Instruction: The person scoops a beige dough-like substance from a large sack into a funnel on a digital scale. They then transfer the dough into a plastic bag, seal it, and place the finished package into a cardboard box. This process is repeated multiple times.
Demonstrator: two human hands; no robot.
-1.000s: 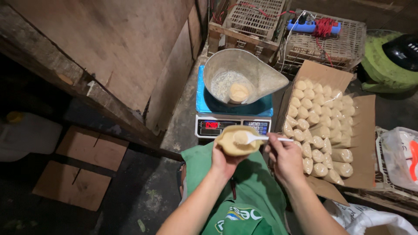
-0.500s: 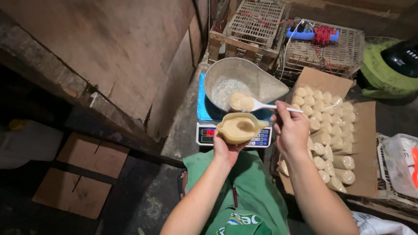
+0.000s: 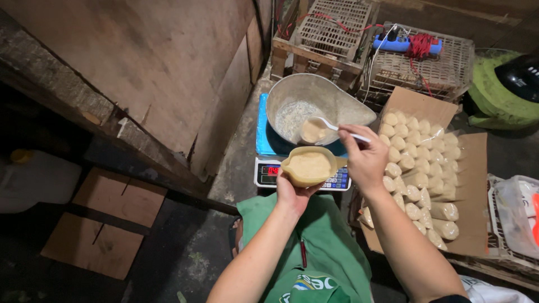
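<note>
A rough brown wooden plank wall (image 3: 140, 73) is seen at the left. Flat brown cardboard pieces (image 3: 106, 219) are laid on the dark concrete floor (image 3: 185, 252). Dim light is cast throughout.

Both my bare forearms rise from the lower edge and converge slightly toward the centre. My left hand (image 3: 292, 193) is turned palm up, fingers cupped and closed from beneath around what it carries, wrist nearly straight. My right hand (image 3: 365, 160) sits higher, back upward, wrist bent, thumb and fingertips pinched together in a closed grip.
</note>
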